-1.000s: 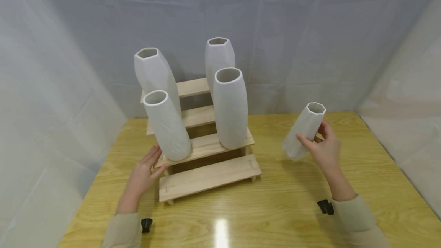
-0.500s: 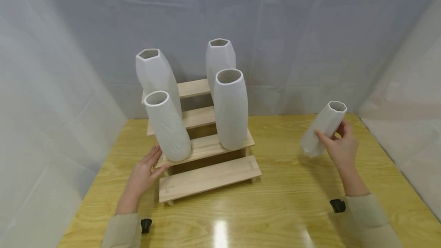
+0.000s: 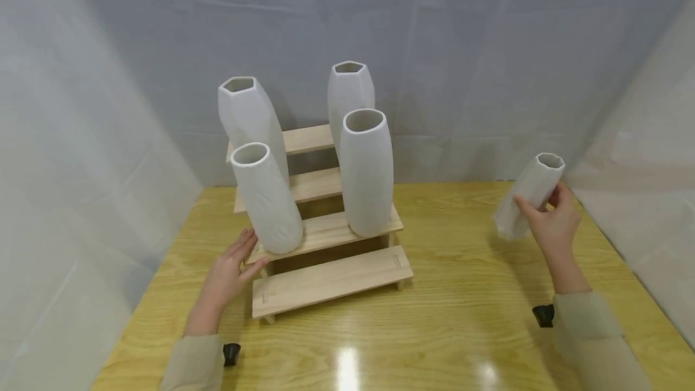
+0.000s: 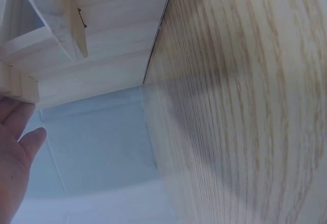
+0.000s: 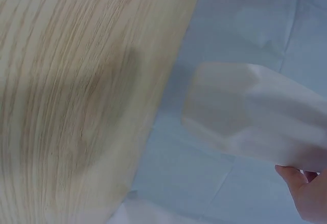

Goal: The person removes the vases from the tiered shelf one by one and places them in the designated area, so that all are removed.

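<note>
On the right, my right hand (image 3: 554, 225) grips a white faceted vase (image 3: 528, 198) between thumb and fingers. The vase leans, mouth up and to the right, and its faceted base (image 5: 219, 101) hangs above the table in the right wrist view. My left hand (image 3: 225, 273) rests its extended fingers against the left end of a stepped wooden stand (image 3: 331, 282); the left wrist view has the fingers (image 4: 20, 116) touching a plank's end. Beside that hand, a white vase with a relief pattern (image 3: 268, 204) stands on the second step from the front.
A rounded white vase (image 3: 367, 180) shares that step at its right. Behind stand two white vases with angular mouths, one left (image 3: 252, 116) and one right (image 3: 350, 92). The wooden table (image 3: 450, 318) is bordered by pale cloth (image 3: 461, 65) at back and sides.
My right hand has carried the faceted vase rightward and slightly toward the back of the table. My left hand has stayed at the stand.
</note>
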The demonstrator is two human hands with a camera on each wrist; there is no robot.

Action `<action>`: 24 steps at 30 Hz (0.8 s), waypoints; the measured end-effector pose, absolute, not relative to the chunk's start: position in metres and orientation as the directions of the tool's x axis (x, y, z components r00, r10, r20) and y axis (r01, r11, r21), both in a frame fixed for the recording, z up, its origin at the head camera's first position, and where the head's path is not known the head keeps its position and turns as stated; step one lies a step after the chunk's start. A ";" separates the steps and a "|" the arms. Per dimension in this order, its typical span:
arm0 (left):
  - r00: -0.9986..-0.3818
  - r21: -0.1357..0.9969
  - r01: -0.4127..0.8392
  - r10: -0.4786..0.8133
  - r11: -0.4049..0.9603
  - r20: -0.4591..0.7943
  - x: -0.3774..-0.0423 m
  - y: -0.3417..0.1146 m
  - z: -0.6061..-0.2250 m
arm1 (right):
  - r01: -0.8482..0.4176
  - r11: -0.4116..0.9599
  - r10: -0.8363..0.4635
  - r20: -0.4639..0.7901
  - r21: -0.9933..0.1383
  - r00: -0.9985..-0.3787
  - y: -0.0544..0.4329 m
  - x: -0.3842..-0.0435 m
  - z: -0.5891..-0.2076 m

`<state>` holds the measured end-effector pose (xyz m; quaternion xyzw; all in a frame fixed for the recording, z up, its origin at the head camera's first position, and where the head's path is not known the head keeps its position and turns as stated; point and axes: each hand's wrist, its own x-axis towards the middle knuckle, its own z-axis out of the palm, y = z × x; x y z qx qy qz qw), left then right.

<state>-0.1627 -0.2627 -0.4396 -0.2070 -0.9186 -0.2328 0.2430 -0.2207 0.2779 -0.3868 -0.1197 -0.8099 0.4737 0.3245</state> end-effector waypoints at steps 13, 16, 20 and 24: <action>-0.803 0.331 0.486 0.264 0.809 0.534 -0.163 -0.263 -0.440 | -0.029 0.544 0.557 0.387 -0.838 -0.735 0.302 -0.246 -0.398; -0.802 0.325 0.486 0.266 0.811 0.535 -0.164 -0.264 -0.441 | 0.017 0.530 0.575 0.345 -0.848 -0.742 0.308 -0.249 -0.400; -0.804 0.323 0.484 0.267 0.813 0.531 -0.164 -0.264 -0.442 | 0.075 0.502 0.601 0.285 -0.862 -0.747 0.316 -0.253 -0.403; -0.807 0.325 0.481 0.267 0.814 0.527 -0.164 -0.265 -0.442 | 0.095 0.477 0.621 0.258 -0.874 -0.740 0.325 -0.257 -0.407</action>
